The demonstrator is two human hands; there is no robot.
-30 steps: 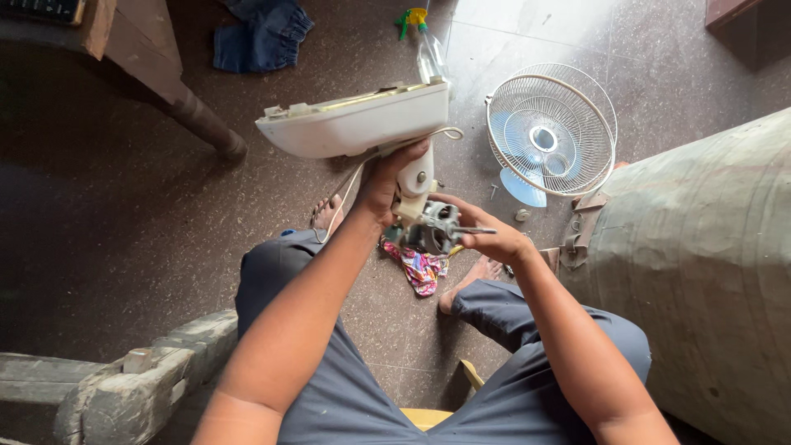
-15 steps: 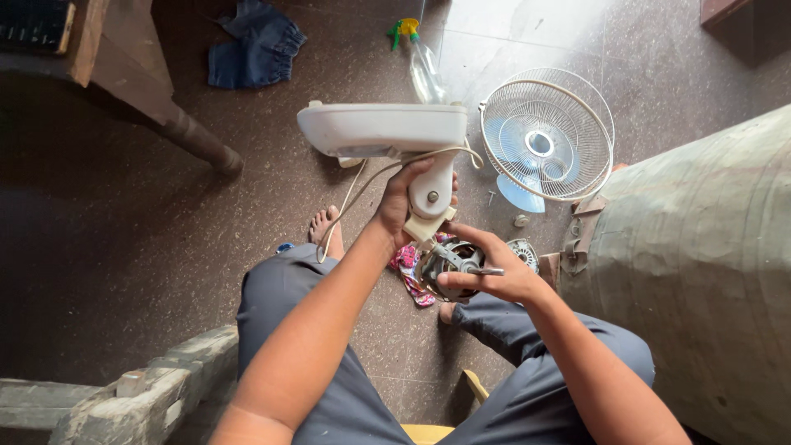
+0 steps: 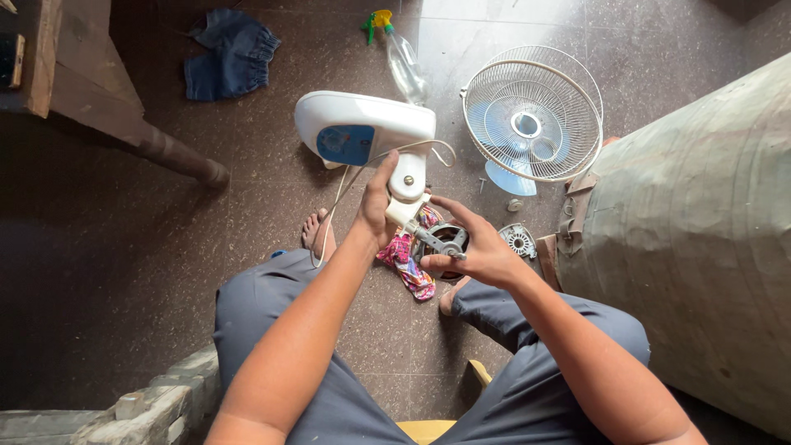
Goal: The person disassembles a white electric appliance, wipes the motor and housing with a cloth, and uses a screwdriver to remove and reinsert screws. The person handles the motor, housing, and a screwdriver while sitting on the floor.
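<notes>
Since the earlier frame the white fan base (image 3: 362,130) has turned, so its blue panel now faces up. Far left of the hands lies a blue cloth (image 3: 231,51) on the floor. The left hand (image 3: 377,202) is wrapped tight around the base's neck, held above the lap. Just beside it, the right hand (image 3: 478,247) clasps the metal motor (image 3: 441,241) joined to that neck. A patterned rag (image 3: 408,259) lies beneath. Beyond the right hand rests the fan cage (image 3: 534,115).
</notes>
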